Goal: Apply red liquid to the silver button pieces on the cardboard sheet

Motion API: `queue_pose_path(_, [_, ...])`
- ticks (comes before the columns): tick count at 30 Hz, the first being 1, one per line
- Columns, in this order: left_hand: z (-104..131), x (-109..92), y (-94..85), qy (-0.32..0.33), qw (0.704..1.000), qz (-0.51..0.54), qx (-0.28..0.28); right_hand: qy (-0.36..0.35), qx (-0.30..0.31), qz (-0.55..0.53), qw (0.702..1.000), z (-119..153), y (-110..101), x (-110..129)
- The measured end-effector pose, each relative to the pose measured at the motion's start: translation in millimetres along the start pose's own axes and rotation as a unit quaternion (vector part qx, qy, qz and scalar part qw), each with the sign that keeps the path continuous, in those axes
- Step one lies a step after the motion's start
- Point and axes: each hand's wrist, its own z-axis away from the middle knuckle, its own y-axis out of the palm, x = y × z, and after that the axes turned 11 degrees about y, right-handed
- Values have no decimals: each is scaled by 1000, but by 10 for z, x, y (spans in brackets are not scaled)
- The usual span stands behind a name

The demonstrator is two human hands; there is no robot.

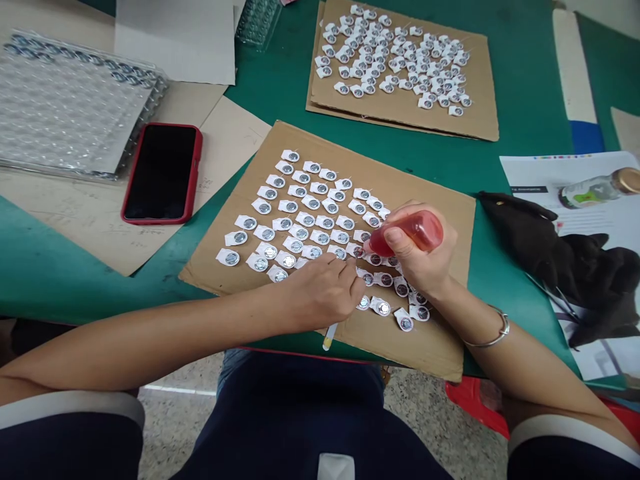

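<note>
My right hand (pixel 425 257) is wrapped round a red squeeze bottle (pixel 417 233), its tip pointing down and left at the small white pieces with round metallic centres (pixel 299 232). These pieces lie in rough rows on a brown cardboard sheet (pixel 435 340). Just left of the bottle tip, my left hand (pixel 330 290) is closed over the pieces. A thin white stick with a yellowish end (pixel 329 338) shows below its fingers, seemingly held there; the fingertips and the stick's other end are hidden.
Behind is a second cardboard (pixel 400 117) with many similar pieces. At left lie a red-cased phone (pixel 163 173) and clear plastic trays (pixel 65 107). At right are a black cloth item (pixel 565 253), tweezers (pixel 555 297) and a glass bottle (pixel 597 189) on printed paper (pixel 530 170).
</note>
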Motion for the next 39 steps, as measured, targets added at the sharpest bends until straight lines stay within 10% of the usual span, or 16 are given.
queue_pose_path(39, [25,30,-7,-6,1000,-1,2,-42,-14,44,998,-27,-58,-24])
